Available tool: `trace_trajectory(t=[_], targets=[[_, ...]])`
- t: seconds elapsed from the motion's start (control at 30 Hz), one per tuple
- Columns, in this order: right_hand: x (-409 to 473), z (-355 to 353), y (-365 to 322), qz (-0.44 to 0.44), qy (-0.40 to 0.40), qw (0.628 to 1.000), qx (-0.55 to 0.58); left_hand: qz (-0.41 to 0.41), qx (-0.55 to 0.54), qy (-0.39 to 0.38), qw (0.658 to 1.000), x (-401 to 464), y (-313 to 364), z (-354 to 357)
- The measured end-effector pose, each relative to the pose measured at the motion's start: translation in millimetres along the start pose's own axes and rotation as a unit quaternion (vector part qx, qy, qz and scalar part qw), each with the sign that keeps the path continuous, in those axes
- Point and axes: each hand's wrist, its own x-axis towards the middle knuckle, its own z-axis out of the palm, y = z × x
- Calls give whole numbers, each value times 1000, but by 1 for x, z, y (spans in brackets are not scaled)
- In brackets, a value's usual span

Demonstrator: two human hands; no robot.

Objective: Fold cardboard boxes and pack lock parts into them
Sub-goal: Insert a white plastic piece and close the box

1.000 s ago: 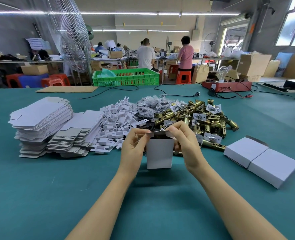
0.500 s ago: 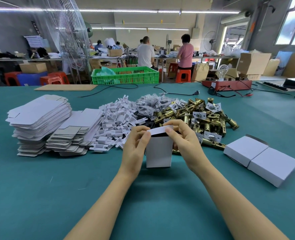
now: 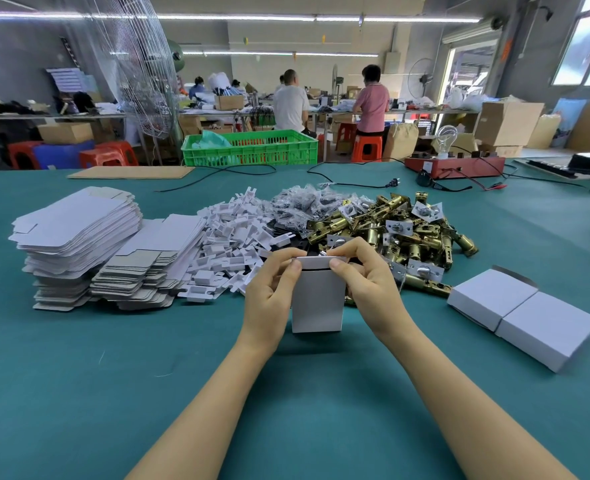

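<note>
Since a second ago the top flap of the small upright white cardboard box [image 3: 317, 303] has come down from standing half open to lying nearly flat, with only a dark slit left under its front edge. Both hands sit at that top edge: the left hand [image 3: 272, 299] cups the box's left wall with its thumb pinching the flap's corner, and the right hand [image 3: 369, 289] mirrors it on the other side, thumb on the flap and fingers curled behind. Held this way, the box stands steady on the teal felt-covered table [image 3: 79, 393] while the thumbs can, I would guess, press the tuck tab in. What is inside cannot be seen. Just behind the hands lies the heap of brass-coloured metal lock latches [image 3: 407, 233], touching the back of the right hand's fingers, so a loose part could snag the flap. Left of that heap are clear plastic bags of small parts [image 3: 307, 202] and a pile of white plastic inserts [image 3: 231, 244], and farther left of the left hand, two stacks of flat white unfolded box blanks [image 3: 79, 233]. Well to the right of the right hand rest two closed white cardboard boxes [image 3: 525, 310], lying side by side and touching. Nothing sits between the hands and the person.
</note>
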Motion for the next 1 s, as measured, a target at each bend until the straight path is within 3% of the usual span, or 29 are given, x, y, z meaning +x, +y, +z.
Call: trace_trajectory(t=[1.0], targets=[[-7, 10, 9, -21, 69, 997, 42, 31, 73, -50, 996, 4, -1, -5]])
